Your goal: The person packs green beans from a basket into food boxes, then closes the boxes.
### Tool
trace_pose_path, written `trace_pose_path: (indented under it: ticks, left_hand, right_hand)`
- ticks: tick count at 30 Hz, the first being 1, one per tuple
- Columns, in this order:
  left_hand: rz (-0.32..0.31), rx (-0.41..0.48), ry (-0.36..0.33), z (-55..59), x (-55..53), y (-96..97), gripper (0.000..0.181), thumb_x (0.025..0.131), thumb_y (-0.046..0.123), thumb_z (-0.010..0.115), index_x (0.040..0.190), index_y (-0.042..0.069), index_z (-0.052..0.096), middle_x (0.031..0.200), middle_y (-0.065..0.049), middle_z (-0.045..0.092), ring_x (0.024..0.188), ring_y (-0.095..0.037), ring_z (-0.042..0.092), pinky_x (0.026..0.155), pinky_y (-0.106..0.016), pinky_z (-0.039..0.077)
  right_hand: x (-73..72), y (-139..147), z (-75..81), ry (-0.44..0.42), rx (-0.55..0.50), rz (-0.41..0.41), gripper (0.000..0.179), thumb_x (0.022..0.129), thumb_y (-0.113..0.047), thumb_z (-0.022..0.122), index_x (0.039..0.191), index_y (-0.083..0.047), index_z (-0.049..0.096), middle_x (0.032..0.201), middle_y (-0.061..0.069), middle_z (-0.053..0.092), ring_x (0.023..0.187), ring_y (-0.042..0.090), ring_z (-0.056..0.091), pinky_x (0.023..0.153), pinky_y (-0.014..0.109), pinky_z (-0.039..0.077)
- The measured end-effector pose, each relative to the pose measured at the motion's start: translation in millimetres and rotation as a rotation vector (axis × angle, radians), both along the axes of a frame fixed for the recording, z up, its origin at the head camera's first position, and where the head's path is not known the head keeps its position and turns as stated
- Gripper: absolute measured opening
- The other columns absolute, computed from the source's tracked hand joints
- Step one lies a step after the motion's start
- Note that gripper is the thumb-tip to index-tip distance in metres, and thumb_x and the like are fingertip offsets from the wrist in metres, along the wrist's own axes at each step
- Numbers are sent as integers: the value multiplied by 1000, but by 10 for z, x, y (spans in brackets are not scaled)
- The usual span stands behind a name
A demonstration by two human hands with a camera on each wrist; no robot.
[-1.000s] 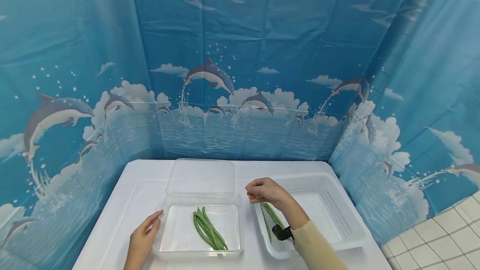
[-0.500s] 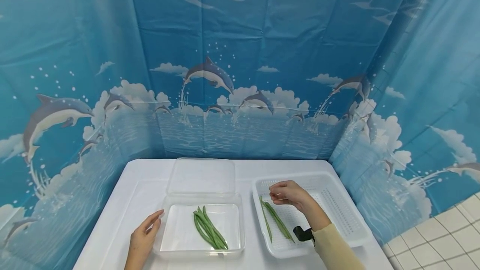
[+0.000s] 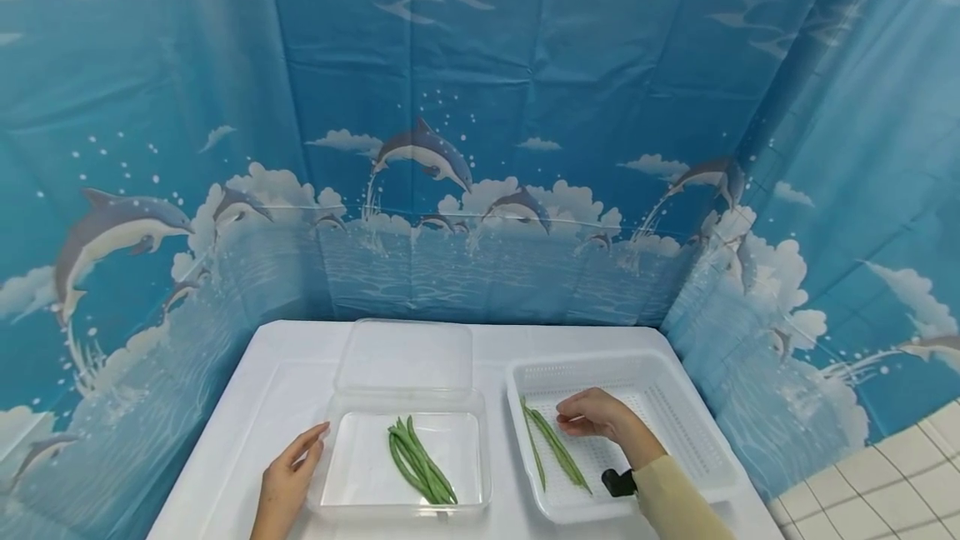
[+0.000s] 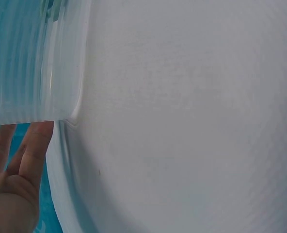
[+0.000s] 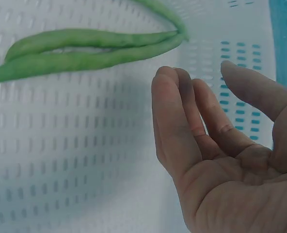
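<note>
My right hand [image 3: 596,417] hovers inside the white perforated basket [image 3: 697,440], fingers relaxed and holding nothing. Close to its fingertips lie a few green beans [image 3: 558,448], seen larger as green beans [image 5: 85,51] in the right wrist view. Left of it, a clear plastic container [image 3: 322,473] holds a small bundle of green beans [image 3: 420,461]. My left hand [image 3: 288,477] rests at that container's left side with fingers extended. In the left wrist view, the fingertips of the left hand [image 4: 17,170] meet the edge of the container [image 4: 66,63].
Behind the container lies its clear lid [image 3: 405,357] on the white-covered table [image 3: 262,382]. A blue dolphin-print curtain [image 3: 487,273] encloses the back and sides. A black wrist mount [image 3: 618,483] sits below the right wrist.
My right hand has moved right and down from the gap between the containers into the basket, uncovering the beans there. My left hand stays in place.
</note>
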State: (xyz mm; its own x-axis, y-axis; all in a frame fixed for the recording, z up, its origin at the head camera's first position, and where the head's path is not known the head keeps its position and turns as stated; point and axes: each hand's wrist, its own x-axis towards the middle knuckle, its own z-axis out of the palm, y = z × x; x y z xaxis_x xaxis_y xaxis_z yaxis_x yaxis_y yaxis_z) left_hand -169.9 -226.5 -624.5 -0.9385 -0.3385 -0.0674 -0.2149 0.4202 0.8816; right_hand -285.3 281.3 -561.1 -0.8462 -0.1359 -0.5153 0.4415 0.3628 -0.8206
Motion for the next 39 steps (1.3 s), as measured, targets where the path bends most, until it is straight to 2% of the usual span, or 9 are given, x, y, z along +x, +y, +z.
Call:
trace_pose_path:
  ticks: [10, 17, 21, 28, 39]
  left_hand:
    - [-1, -12, 25, -13, -3, -3, 40, 111, 31, 59, 145, 12, 64, 154, -17, 60, 147, -46, 51, 114, -65, 48]
    - [-2, -24, 27, -22, -8, -4, 40, 111, 32, 57, 146, 13, 63, 156, -15, 59, 148, -43, 51, 115, -61, 49]
    - [2, -27, 32, -39, -11, 1, 40, 111, 31, 57, 145, 12, 64, 155, -16, 59, 148, -44, 51, 115, -61, 49]
    - [13, -22, 26, -49, -17, 1, 38, 110, 25, 58, 145, 12, 64, 153, -16, 61, 148, -43, 51, 115, -62, 49]
    - [4, -25, 27, -41, -14, 8, 39, 111, 29, 58, 145, 13, 64, 154, -15, 60, 148, -44, 50, 115, -63, 48]
  right_hand:
    - [2, 69, -231, -5, 175, -37, 24, 96, -6, 71, 110, 14, 72, 90, 20, 78, 69, 15, 74, 67, 27, 67]
    - [34, 38, -222, 18, 185, 1, 23, 95, -4, 71, 108, 15, 73, 84, 18, 79, 66, 13, 74, 66, 26, 67]
    - [44, -18, -234, 33, 193, 41, 19, 91, -2, 73, 103, 13, 75, 74, 13, 78, 61, 11, 72, 63, 26, 66]
    - [66, -169, -265, 85, 318, 52, 6, 85, -1, 78, 87, 4, 78, 65, 8, 73, 56, 11, 66, 58, 28, 65]
    - [111, -338, -258, 121, 438, 92, 6, 82, -1, 81, 79, 2, 78, 63, 7, 70, 55, 12, 63, 57, 28, 64]
